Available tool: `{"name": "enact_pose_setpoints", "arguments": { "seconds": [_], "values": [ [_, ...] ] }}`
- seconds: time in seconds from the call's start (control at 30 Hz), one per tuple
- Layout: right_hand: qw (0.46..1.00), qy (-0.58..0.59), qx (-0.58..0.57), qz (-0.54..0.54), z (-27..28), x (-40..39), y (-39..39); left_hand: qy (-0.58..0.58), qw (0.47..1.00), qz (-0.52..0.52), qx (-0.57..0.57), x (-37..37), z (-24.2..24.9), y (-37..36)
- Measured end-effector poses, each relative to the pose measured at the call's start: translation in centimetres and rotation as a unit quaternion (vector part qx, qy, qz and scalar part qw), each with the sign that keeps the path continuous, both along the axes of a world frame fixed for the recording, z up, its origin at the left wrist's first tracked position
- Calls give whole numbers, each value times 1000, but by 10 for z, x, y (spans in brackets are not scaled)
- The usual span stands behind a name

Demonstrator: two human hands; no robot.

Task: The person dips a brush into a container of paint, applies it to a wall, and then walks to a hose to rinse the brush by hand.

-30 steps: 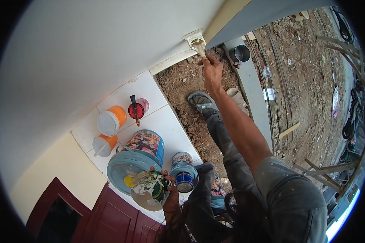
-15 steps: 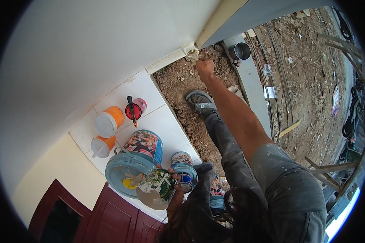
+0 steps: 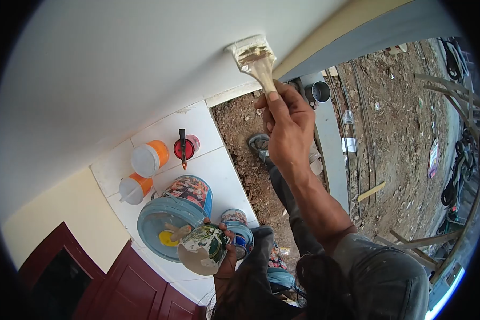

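My right hand (image 3: 290,120) is closed around the handle of a wide paintbrush (image 3: 261,66). Its bristles, coated in whitish paint, are at the pale wall (image 3: 144,58); whether they press on it is hard to tell. Lower down, my left hand (image 3: 229,257) grips a paint-smeared green can (image 3: 212,241), tilted so that its pale opening or contents show. Behind that can stands a large blue-lidded bucket (image 3: 154,216) with a yellow patch on the lid.
On the white tiles (image 3: 213,184) stand a red paint tin (image 3: 185,149) with a small brush (image 3: 183,140) across it, two orange-and-white containers (image 3: 150,157) and smaller cans (image 3: 233,217). Bare soil (image 3: 237,136), a metal cup (image 3: 319,92) on a grey ledge and a maroon door (image 3: 138,288) surround them.
My right hand has lifted the brush from the wall's bottom corner up and toward the camera, onto a higher stretch of wall. My left hand keeps the can in nearly the same place.
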State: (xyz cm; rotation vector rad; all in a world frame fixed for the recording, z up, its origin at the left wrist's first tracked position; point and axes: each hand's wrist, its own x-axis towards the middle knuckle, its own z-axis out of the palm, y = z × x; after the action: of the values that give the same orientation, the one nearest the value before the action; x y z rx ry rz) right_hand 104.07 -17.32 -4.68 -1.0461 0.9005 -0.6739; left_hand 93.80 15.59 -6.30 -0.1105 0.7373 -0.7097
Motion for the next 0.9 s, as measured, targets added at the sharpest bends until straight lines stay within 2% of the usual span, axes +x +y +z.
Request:
{"name": "enact_pose_setpoints", "arguments": {
  "seconds": [0.1,0.2,0.23,0.3,0.37,0.43,0.6,0.63,0.7,0.77,0.87,0.9],
  "values": [
    [983,-167,-77,7,51,4,9,-11,1000,18,23,-1,0,7],
    [962,-234,-137,17,67,12,11,-16,999,22,23,-2,-1,19],
    [962,-233,-138,15,57,18,15,-15,999,30,21,-4,-3,24],
    [981,-166,-101,0,15,32,24,-13,999,40,22,-6,-7,31],
    [996,-81,-20,8,-52,40,28,3,998,57,20,-11,-10,39],
    [998,-46,4,40,-131,39,35,10,997,72,17,-16,-15,45],
    [993,81,67,46,-284,36,50,10,995,95,31,-23,-26,54],
    [993,85,71,51,-304,37,51,9,995,97,25,-24,-29,55],
    [965,215,148,29,-338,38,49,13,994,106,20,-25,-34,55],
    [953,239,182,27,-363,43,40,19,993,115,14,-29,-38,54],
    [925,289,240,51,-377,44,28,19,990,137,21,-36,-38,52],
    [918,299,260,27,-371,45,32,20,990,141,5,-37,-40,58]
  ]
}}
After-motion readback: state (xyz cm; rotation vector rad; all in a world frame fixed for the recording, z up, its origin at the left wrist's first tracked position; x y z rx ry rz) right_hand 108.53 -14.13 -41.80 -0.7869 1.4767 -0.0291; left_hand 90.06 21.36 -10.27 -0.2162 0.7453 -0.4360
